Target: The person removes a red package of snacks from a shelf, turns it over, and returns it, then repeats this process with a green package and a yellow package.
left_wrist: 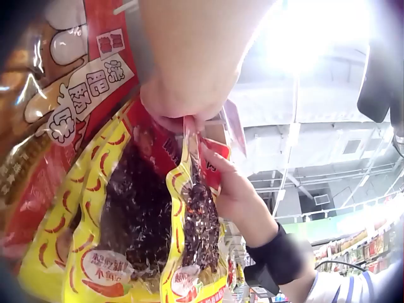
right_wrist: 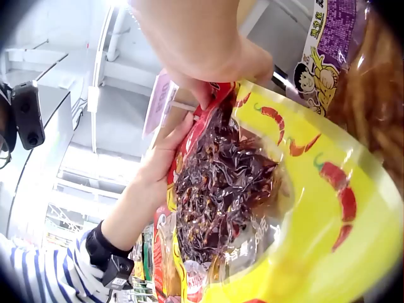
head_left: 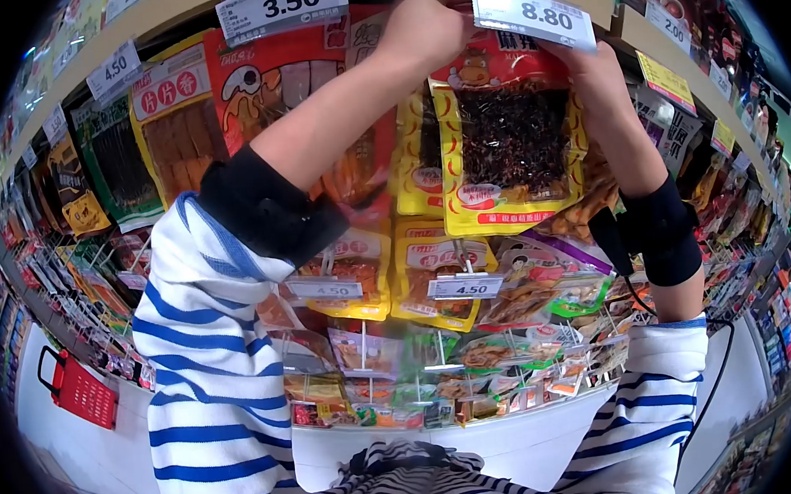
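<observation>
Striped sleeves below; yellow packet (head_left: 507, 141) hangs beneath both hands' grip.

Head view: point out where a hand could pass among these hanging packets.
Crowded: the yellow packet that both hands hold, left hand and right hand, overlaps its neighbours. Freer: the thin gaps between the lower pegs' packets, above the white shelf edge.

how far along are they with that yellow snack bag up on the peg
Done: both hands are up at the top of the yellow snack bag, under the 8.80 price tag. In hand: the left hand and right hand pinch its red top edge by the peg. Left: whether the bag is on the peg can't be told; neither hand has let go.
</observation>
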A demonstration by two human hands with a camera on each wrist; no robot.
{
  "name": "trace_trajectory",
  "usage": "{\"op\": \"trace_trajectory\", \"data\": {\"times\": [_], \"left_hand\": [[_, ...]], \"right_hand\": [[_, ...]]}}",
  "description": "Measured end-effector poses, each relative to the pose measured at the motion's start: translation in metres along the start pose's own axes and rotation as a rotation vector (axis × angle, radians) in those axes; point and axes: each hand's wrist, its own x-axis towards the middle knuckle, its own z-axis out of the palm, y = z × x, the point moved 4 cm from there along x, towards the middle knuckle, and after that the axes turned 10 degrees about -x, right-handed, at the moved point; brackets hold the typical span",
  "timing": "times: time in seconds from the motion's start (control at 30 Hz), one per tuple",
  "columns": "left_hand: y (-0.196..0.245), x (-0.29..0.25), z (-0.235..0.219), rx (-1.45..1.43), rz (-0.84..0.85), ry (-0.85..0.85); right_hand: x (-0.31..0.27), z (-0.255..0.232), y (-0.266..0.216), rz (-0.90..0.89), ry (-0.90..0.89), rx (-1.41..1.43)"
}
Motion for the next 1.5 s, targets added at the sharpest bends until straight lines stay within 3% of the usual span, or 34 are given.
{"op": "trace_trajectory", "data": {"times": [0.13, 0.33, 0.43, 0.47, 0.57, 0.63, 0.67, 0.7, 0.73, 0.8, 0.9, 0.93, 1.03, 1.07, 1.17, 1.2, 1.27, 1.3, 1.33, 1.43, 1.47, 1.5], "left_hand": [[-0.012, 0.007, 0.000, -0.059, 0.050, -0.040], [-0.019, 0.009, -0.001, 0.044, -0.034, -0.171], [0.001, -0.001, -0.006, 0.056, -0.051, -0.142], [0.008, -0.008, -0.008, 0.041, -0.082, -0.139], [0.013, -0.025, -0.018, 0.026, -0.108, -0.114], [0.022, -0.039, -0.023, 0.027, -0.113, -0.064], [0.001, -0.038, -0.022, -0.001, -0.168, -0.040], [-0.002, -0.042, -0.023, -0.020, -0.157, -0.024], [-0.005, -0.047, -0.023, -0.039, -0.151, -0.012], [-0.008, -0.059, -0.023, -0.025, -0.233, -0.033], [0.003, -0.078, -0.025, 0.057, -0.488, -0.113], [-0.002, -0.086, -0.026, 0.144, -0.341, 0.055], [-0.002, -0.104, -0.026, -0.194, -0.099, -0.015], [-0.008, -0.111, -0.033, -0.187, -0.182, 0.082], [0.002, -0.137, -0.043, -0.332, -0.117, 0.039], [-0.003, -0.142, -0.049, -0.258, -0.153, 0.021], [0.011, -0.167, -0.048, -0.258, -0.027, 0.199], [0.005, -0.178, -0.060, -0.254, -0.001, 0.141], [0.004, -0.187, -0.063, -0.211, -0.070, 0.027], [-0.011, -0.211, -0.065, -0.329, -0.152, 0.130], [-0.015, -0.217, -0.066, -0.298, -0.248, 0.017], [-0.018, -0.223, -0.066, -0.322, -0.270, 0.024]], "right_hand": [[0.005, 0.004, 0.007, 0.073, -0.046, 0.009], [0.009, 0.017, 0.016, -0.065, 0.004, 0.045], [0.004, 0.013, 0.020, 0.077, -0.017, -0.180], [-0.008, 0.013, 0.007, 0.052, -0.077, -0.211], [-0.049, 0.011, -0.002, -0.332, 0.064, -0.099], [-0.087, 0.009, -0.034, -0.548, 0.194, -0.464], [-0.105, 0.009, -0.050, -0.682, 0.246, -0.615], [-0.118, 0.013, -0.061, -0.873, 0.225, -0.706], [-0.132, 0.018, -0.076, -0.926, 0.061, -0.683], [-0.169, 0.035, -0.099, -0.986, -0.074, -0.561], [-0.212, 0.059, -0.114, -0.998, -0.040, -0.335], [-0.217, 0.063, -0.115, -0.992, -0.046, -0.298], [-0.220, 0.070, -0.109, -0.958, -0.054, -0.229], [-0.221, 0.071, -0.108, -0.952, -0.055, -0.215], [-0.224, 0.073, -0.104, -0.924, -0.062, -0.176], [-0.226, 0.073, -0.103, -0.913, -0.065, -0.164], [-0.228, 0.071, -0.099, -0.889, -0.063, -0.146], [-0.230, 0.071, -0.098, -0.878, -0.065, -0.131], [-0.233, 0.069, -0.098, -0.872, -0.060, -0.121], [-0.235, 0.071, -0.097, -0.856, -0.050, -0.090], [-0.233, 0.074, -0.097, -0.851, -0.047, -0.088], [-0.233, 0.076, -0.096, -0.848, -0.049, -0.082]]}}
